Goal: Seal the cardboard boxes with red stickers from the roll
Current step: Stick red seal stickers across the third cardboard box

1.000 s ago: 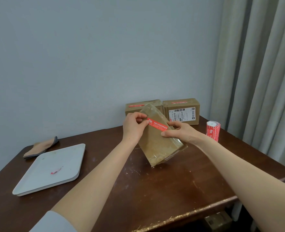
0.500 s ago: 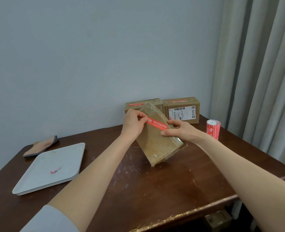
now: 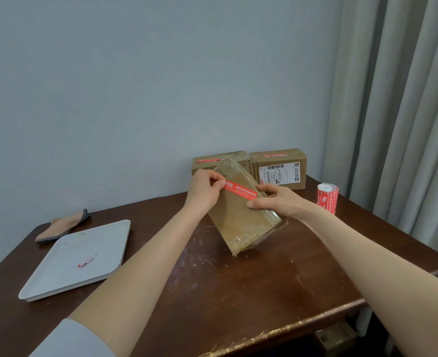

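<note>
A brown cardboard box (image 3: 243, 220) wrapped in clear tape stands tilted on its lower corner on the dark wooden table (image 3: 238, 292). A red sticker (image 3: 239, 189) lies across its upper face. My left hand (image 3: 205, 189) pinches the sticker's left end with thumb and fingers. My right hand (image 3: 277, 199) grips the box's right side, thumb at the sticker's right end. The red sticker roll (image 3: 327, 198) stands upright to the right, apart from both hands. Behind, two boxes (image 3: 279, 167) stand against the wall, each with a red sticker on top.
A white square tray (image 3: 58, 274) with a red scrap (image 3: 86, 262) lies at the left. A folded cloth (image 3: 61, 225) sits behind it. Grey curtains (image 3: 405, 112) hang at the right. The table's front edge is chipped, and a small box (image 3: 335, 336) lies on the floor below.
Both hands and the tilted box have stayed almost in place. The fingers of my left hand have shifted slightly on the sticker's left end.
</note>
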### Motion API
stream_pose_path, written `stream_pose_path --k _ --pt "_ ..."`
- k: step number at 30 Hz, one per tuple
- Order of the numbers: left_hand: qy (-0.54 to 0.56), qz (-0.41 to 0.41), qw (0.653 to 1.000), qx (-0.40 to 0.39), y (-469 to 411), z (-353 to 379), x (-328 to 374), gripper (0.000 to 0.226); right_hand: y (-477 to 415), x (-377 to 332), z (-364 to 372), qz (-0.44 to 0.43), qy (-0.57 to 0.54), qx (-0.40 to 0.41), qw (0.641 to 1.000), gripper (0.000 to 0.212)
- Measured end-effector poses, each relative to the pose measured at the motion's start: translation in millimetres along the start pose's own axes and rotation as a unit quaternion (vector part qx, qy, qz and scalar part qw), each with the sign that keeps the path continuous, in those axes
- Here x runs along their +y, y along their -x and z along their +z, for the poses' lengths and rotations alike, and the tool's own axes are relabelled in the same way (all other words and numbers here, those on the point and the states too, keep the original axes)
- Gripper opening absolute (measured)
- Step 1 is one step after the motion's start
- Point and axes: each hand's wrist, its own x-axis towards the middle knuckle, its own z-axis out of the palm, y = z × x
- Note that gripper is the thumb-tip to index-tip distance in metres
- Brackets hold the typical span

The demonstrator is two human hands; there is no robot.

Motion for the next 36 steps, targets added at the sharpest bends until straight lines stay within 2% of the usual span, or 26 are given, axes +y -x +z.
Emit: stream_pose_path --k 3,6,11,17,20,26,36 --pt "0.004 0.006 1.000 0.008 2.4 1.2 -1.4 0.008 -1.0 0.8 -0.9 -0.002 0.005 0.002 1.000 0.091" --pt "0.027 0.008 0.999 0.017 5.9 1.6 -1.7 0.003 1.1 -0.4 -0.6 -0.001 0.004 0.000 1.000 0.084" --pt "0.068 0.004 0.998 0.013 8.3 -0.3 -1.5 0.022 4.0 -2.5 -0.7 0.003 -0.007 -0.005 1.000 0.076" --pt "0.028 -0.007 1.000 0.001 6.1 -1.6 1.0 0.007 1.8 -0.8 -1.9 0.005 0.004 -0.006 1.000 0.082" --pt "0.034 -0.022 0.999 -0.008 5.4 -2.0 3.2 0.008 4.6 -3.5 -4.0 0.011 0.018 -0.022 1.000 0.082" --pt "0.040 -0.022 0.999 -0.009 6.6 -1.5 4.7 0.006 4.1 -1.4 -5.9 0.010 0.048 -0.036 0.998 0.095" --pt "0.074 -0.026 0.996 -0.032 5.4 -4.8 3.7 0.012 5.9 -4.5 -5.1 0.014 0.037 -0.032 0.999 0.084"
